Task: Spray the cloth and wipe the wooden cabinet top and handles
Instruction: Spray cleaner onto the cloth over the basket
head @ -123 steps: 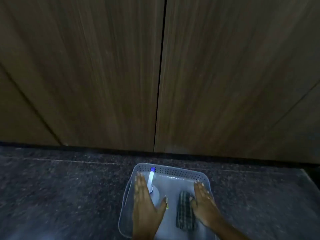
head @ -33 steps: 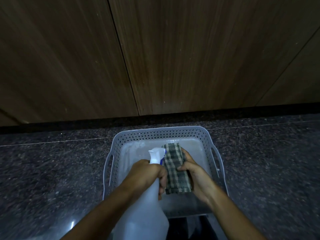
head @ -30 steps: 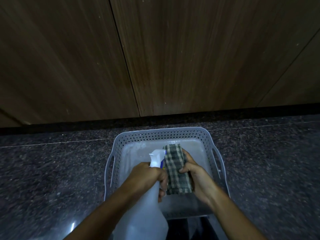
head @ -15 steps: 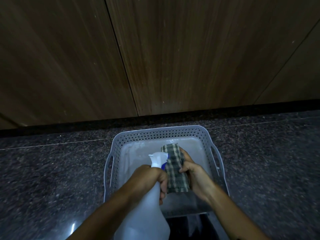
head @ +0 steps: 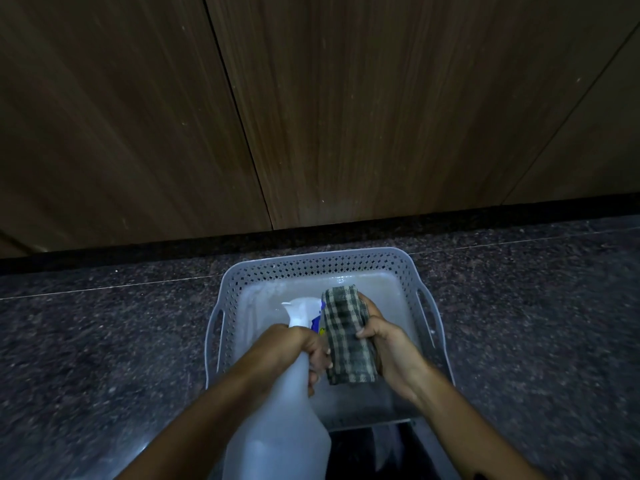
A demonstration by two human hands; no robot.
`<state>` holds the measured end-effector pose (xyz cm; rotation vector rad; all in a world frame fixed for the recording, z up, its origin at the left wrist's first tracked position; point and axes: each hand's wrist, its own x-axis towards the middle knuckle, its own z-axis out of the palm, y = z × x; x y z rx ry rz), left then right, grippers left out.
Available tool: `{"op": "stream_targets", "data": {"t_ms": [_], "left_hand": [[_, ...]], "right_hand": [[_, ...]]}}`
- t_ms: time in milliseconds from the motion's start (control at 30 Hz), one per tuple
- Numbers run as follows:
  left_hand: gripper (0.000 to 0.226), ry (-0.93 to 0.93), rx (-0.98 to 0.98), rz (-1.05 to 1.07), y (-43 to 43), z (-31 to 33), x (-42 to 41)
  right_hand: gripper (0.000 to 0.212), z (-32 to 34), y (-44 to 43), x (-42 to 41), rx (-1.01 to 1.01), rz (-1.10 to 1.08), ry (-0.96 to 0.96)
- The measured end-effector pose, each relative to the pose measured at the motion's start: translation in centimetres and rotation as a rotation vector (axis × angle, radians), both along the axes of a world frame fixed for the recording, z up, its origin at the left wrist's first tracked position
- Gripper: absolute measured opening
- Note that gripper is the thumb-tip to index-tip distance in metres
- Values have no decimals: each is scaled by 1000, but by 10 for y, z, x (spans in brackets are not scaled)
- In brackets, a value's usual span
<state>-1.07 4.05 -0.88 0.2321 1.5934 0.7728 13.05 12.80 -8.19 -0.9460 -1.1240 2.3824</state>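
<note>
My left hand (head: 294, 348) grips the neck of a white translucent spray bottle (head: 280, 427), fingers curled on the trigger, its nozzle pointing right at the cloth. My right hand (head: 384, 344) holds a folded green-and-cream checked cloth (head: 346, 337) upright, right beside the nozzle. Both hands hover over a grey perforated plastic basket (head: 311, 268) on the floor. Dark wooden cabinet doors (head: 363, 109) rise just behind the basket; no handles show in this view.
The basket stands on a dark speckled granite floor (head: 104, 341). A black plinth strip (head: 173, 245) runs along the cabinet's base. Vertical seams divide the wooden doors. A dark shape sits at the bottom edge, near the basket's front.
Four seconds ago both hands lay flat on the bottle and cloth in the basket. Since then both were lifted. Over the last second the hands barely shift, the cloth staying against the nozzle.
</note>
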Motion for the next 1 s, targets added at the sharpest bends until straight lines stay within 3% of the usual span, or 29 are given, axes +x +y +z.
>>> {"op": "stream_targets", "data": {"t_ms": [133,267,467,600,700,800,933,1000], "left_hand": [[17,43,-20,-3,-3,-3,-4],[7,15,-10,7,-3,-2,-6],[20,12,-41,-67,-5,-5,-1],[8,-41,-31,-57,-5,-5,1],[16,-29,-23,-69,-5,-4,2],[9,49,127,18,-4,4,-1],[43,346,524,166,-2,10,-19],[33,498,555,190,-6,5,-28]], "right_hand": [[67,-1,-1,1,-36,-1,31],[64,-1,-3,1,-41,3,44],[50,0,-3,2,-57,-17,44],[51,3,-3,1,-35,-10,-1],[46,3,-4,0,-25,-4,-24],[44,5,-3,2,-36,-10,-35],[44,11,1,10,-82,-57,11],[44,15,3,15,-85,-97,-11]]}}
